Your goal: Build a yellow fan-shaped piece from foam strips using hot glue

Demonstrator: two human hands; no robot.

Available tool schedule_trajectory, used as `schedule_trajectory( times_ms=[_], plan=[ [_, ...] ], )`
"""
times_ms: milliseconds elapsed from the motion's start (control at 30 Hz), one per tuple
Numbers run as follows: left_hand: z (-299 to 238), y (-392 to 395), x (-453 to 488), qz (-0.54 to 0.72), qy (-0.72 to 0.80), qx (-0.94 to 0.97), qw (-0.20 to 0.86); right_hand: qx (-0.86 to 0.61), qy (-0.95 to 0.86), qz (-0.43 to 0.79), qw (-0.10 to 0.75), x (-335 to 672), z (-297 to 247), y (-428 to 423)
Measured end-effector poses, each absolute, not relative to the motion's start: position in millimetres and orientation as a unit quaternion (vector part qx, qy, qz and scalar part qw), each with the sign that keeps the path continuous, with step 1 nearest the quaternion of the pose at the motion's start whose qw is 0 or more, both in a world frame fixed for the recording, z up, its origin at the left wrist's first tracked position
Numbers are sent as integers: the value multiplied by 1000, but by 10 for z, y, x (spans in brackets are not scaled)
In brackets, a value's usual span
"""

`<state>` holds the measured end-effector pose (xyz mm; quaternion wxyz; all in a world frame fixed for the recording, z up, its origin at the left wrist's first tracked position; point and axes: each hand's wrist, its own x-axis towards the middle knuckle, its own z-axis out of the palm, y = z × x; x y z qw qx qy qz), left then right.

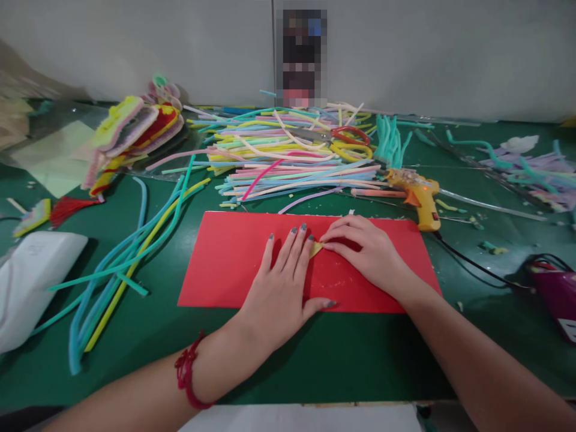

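The left hand [279, 288] and right hand [371, 247] rest on a sheet [220, 258] at the middle of the tabletop [333, 360]. Behind the sheet, a pile of strips [306, 174] bears scissors [324, 137]. A glue gun [425, 203] lies by the sheet's back right corner; loose strips [130, 262] lie left of the sheet.

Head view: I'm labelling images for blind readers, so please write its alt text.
A left hand lies spread on a red sheet on a green table, while the right hand touches a small yellowish piece beside it. Beyond lie colourful strips, scissors and a yellow glue gun.
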<state>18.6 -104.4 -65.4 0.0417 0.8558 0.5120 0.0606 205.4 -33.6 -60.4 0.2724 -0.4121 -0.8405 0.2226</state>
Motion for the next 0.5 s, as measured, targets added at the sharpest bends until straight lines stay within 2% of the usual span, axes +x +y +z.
schedule_trajectory(
  times_ms=[500],
  plan=[
    [-640, -1042, 183, 46, 508, 859, 43, -386, -864, 181, 268, 2049, -639, -326]
  ],
)
